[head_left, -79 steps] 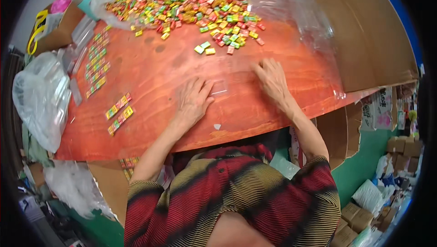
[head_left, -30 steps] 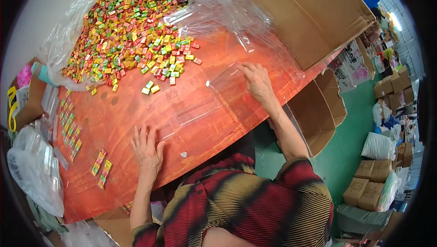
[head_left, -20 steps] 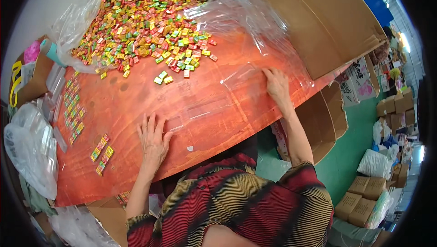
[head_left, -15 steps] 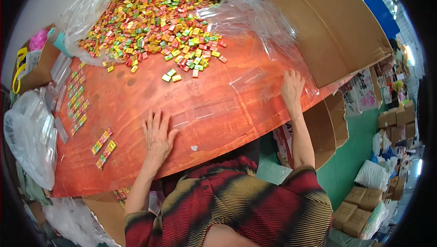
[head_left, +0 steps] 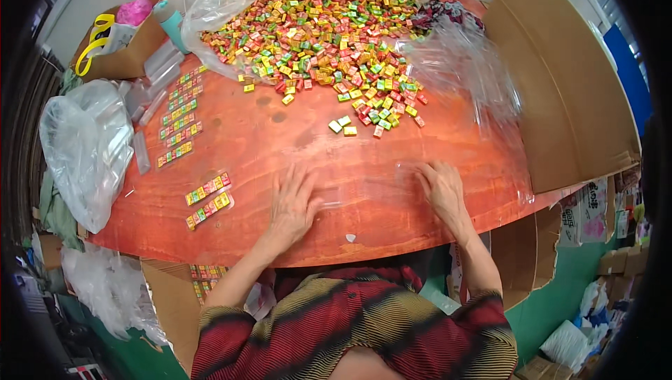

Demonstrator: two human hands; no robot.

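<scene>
Looking down from the head (through a wide fisheye), facing far across the table (head_left: 241, 131), catching the shirt (head_left: 350, 313) near.

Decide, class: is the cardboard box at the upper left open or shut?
Open: the cardboard box has a pink bundle rising above its rim.

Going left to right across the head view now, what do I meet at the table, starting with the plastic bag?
Plastic bag → two colourful strips → left hand → white scrap → right hand → big cardboard panel.
</scene>
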